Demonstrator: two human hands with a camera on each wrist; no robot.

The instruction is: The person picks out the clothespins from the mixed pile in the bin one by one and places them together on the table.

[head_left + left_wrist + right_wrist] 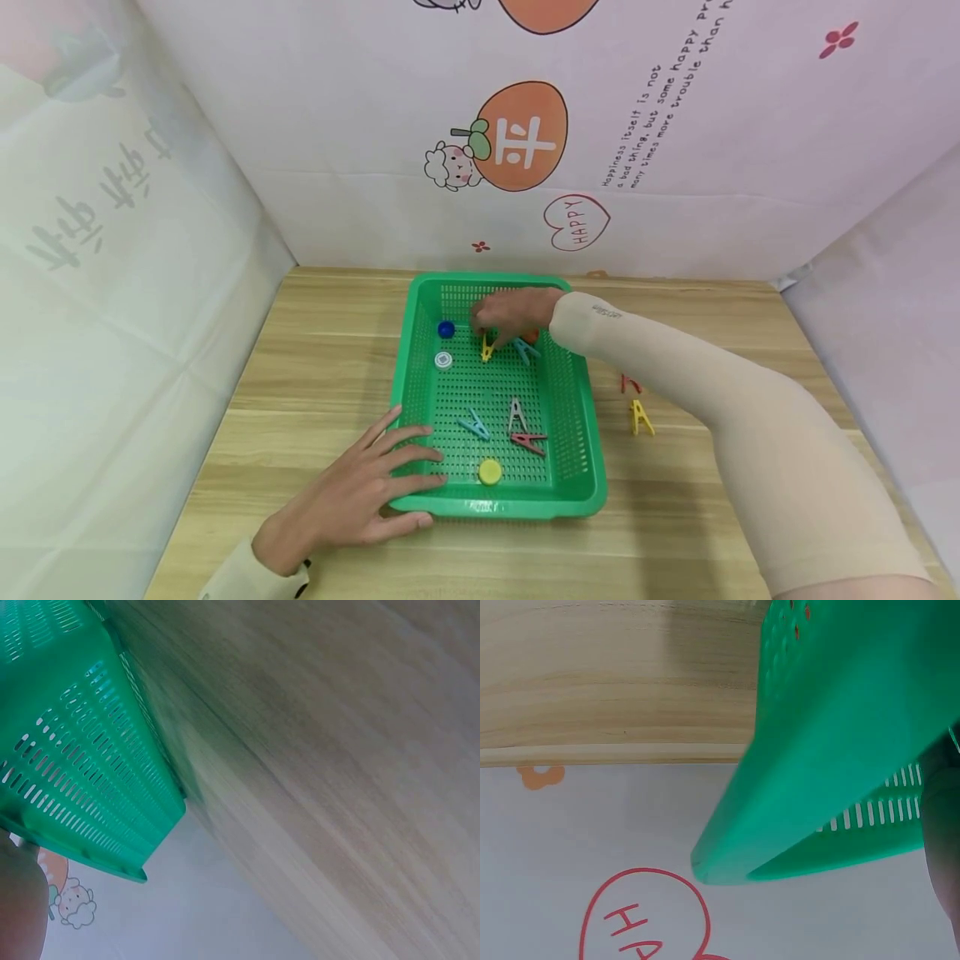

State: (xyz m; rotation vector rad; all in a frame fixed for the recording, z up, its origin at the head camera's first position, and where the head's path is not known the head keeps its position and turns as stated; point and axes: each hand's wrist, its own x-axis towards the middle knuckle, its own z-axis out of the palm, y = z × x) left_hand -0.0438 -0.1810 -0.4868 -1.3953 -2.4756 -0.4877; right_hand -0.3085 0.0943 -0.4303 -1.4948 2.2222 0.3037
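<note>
A green plastic basket (592, 467) stands on the wooden table. My right hand (513, 311) reaches inside near its back wall, and its fingertips pinch a yellow clothespin (487, 347). Just right of these fingers lies a blue clothespin (525, 351); an orange-red thing (531, 336) is partly hidden by the hand. My left hand (356, 492) rests on the basket's front left rim, fingers spread and straight. In the front half are a light blue clothespin (475, 425), a grey clothespin (517, 413), a dark red clothespin (529, 442) and a yellow cap (490, 472).
Inside the basket at the left are a blue cap (446, 329) and a white cap (443, 360). On the table to the right lie another yellow clothespin (640, 417) and a red clothespin (630, 383), partly under the right sleeve. A printed cloth (375, 167) hangs behind the table.
</note>
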